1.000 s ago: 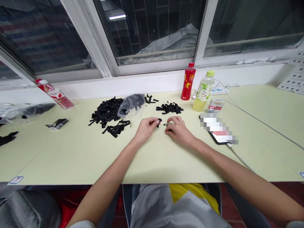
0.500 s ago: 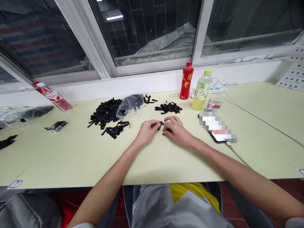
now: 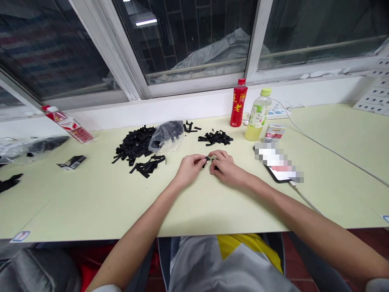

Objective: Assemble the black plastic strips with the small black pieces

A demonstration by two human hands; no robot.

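Note:
My left hand (image 3: 189,170) pinches a small black strip (image 3: 206,160) between thumb and forefinger over the middle of the table. Close on its right, my right hand (image 3: 226,169) has its fingers curled, with something dark partly hidden under them. A large pile of black strips (image 3: 133,144) lies to the left, with a smaller group of strips (image 3: 148,166) in front of it. Against the pile rests a clear plastic bag (image 3: 167,136) with black pieces inside. Beyond my hands is another small pile of black strips (image 3: 215,138).
A red bottle (image 3: 238,103) and a yellow-green bottle (image 3: 258,115) stand at the back right, near a small box (image 3: 274,133) and a phone (image 3: 279,166) with a cable. At left lie a tilted bottle (image 3: 69,125) and a black box (image 3: 72,162).
The fingers of my right hand have curled in more, and the dark thing under them shows less. My left hand has hardly moved and still pinches the strip.

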